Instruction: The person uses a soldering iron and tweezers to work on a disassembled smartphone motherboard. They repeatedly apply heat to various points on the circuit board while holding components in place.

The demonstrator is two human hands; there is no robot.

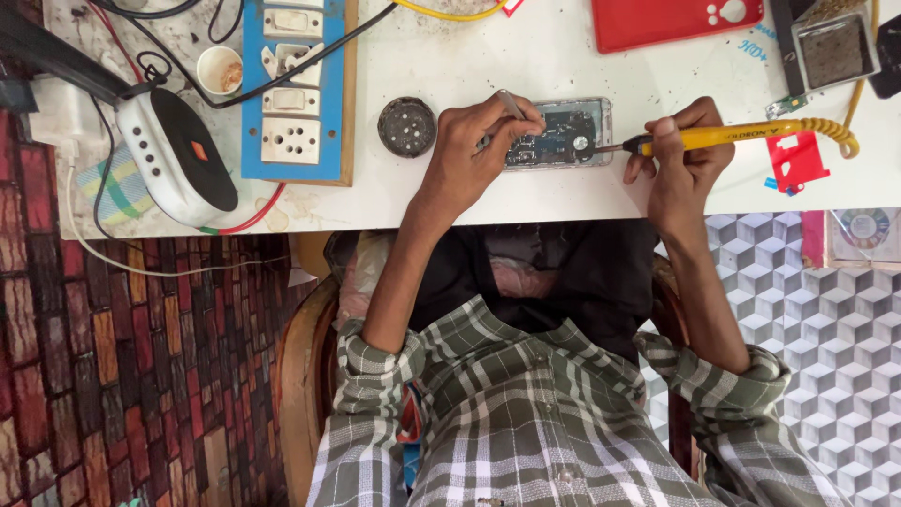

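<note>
An opened phone (563, 131) with its circuit board exposed lies on the white table (526, 56). My left hand (474, 145) rests on the phone's left end and pinches metal tweezers (511, 103) over the board. My right hand (680, 155) grips a yellow soldering iron (751, 136) with a coiled yellow cord; its tip touches the phone's right side.
A round dark metal disc (406, 126) sits left of the phone. A blue switch-and-socket board (291, 89), a white and black lamp base (178, 155), a small cup (221, 70), a red phone cover (676, 19), a red plastic piece (796, 160) and a grey box (833, 49) lie around.
</note>
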